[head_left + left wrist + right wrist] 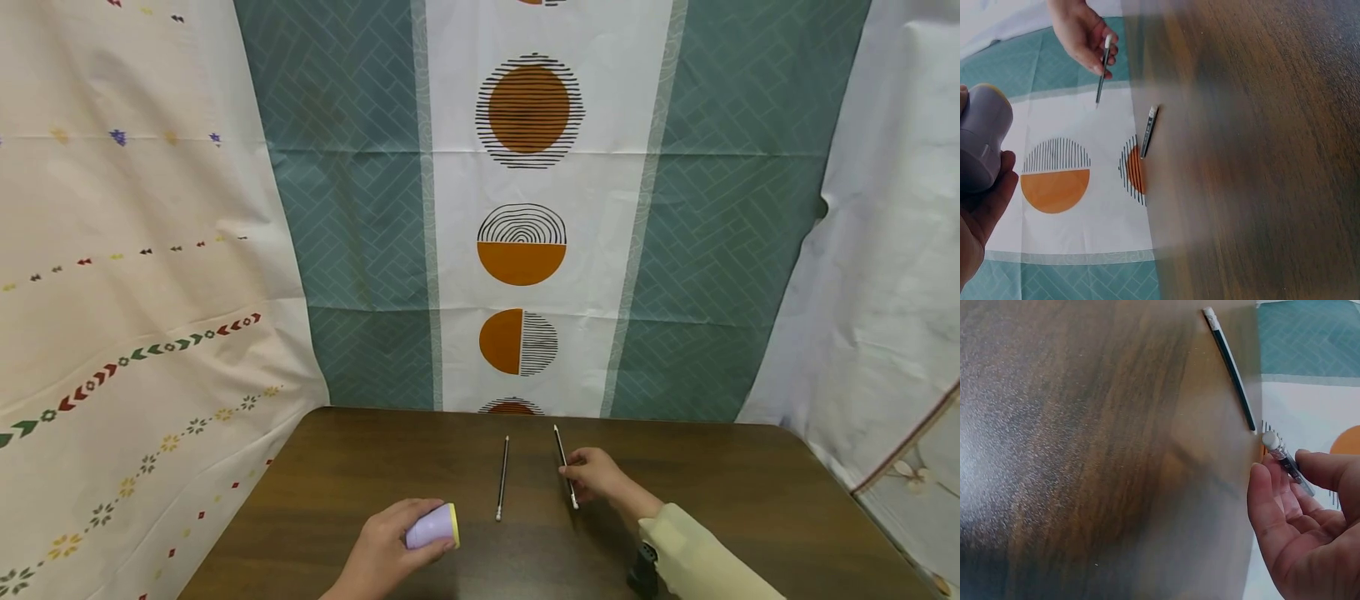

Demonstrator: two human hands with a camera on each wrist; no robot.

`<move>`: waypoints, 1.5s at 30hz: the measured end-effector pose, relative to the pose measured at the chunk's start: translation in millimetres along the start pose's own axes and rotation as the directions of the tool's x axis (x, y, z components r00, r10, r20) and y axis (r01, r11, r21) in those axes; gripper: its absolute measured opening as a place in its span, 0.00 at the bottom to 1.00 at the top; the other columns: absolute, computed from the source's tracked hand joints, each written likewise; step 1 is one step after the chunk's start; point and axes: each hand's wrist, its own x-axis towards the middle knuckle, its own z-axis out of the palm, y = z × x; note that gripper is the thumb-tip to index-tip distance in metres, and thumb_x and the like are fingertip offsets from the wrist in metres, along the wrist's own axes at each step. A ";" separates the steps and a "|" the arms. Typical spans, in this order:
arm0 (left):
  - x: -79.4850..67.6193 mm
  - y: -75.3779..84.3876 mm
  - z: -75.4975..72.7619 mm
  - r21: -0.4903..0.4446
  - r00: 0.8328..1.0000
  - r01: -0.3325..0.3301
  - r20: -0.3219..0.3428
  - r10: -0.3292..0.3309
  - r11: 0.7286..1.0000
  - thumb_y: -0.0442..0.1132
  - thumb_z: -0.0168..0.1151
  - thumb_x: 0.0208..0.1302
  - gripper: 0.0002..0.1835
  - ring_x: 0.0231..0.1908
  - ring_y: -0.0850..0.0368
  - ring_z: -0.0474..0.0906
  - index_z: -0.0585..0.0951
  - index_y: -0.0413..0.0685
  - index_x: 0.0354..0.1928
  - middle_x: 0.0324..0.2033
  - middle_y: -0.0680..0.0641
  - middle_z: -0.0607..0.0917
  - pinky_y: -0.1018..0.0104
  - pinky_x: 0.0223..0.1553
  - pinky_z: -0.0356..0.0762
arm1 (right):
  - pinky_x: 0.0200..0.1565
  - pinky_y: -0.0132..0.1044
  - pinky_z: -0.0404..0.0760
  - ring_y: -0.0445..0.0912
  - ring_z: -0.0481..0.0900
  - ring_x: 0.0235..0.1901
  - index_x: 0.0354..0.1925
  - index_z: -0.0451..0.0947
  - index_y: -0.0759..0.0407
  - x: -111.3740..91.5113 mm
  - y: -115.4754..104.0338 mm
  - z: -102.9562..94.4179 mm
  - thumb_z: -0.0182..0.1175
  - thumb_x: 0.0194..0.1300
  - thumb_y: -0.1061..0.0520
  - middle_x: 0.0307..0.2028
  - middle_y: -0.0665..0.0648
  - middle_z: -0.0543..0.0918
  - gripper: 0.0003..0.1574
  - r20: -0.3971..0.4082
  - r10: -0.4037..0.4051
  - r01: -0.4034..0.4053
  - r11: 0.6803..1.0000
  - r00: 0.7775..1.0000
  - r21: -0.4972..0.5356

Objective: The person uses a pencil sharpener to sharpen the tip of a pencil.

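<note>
My left hand point(390, 542) grips a small light-purple cylinder point(431, 528) with a yellow rim, held on its side with the rim facing right. In the left wrist view the purple cylinder point(985, 134) fills the left edge, thumb and fingers on either side of it. On the right, my right hand point(596, 475) pinches a dark pencil point(564, 462) between thumb and fingers, its white eraser toward me. The right wrist view shows this pencil point(1285, 456) raised, casting a shadow on the table. A second dark pencil point(502, 479) with a white eraser lies between the hands.
The brown wooden table point(360, 467) has rounded far corners. Behind it hangs a green and white cloth point(465, 192) with orange and black circles. A patterned cream cloth point(150, 292) drapes along the left side, and a whitish cloth point(885, 250) hangs on the right.
</note>
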 end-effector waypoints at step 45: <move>-1.0 2.8 -3.1 0.010 0.997 0.066 0.042 -0.067 0.998 0.43 0.82 0.49 0.21 0.33 0.72 0.77 0.87 0.46 0.45 0.37 0.50 0.90 0.81 0.29 0.73 | 0.27 0.43 0.86 0.46 0.79 0.22 0.41 0.77 0.72 12.5 20.8 10.2 0.67 0.65 0.62 0.27 0.61 0.80 0.13 -0.061 0.079 -0.086 0.989 0.995 -0.122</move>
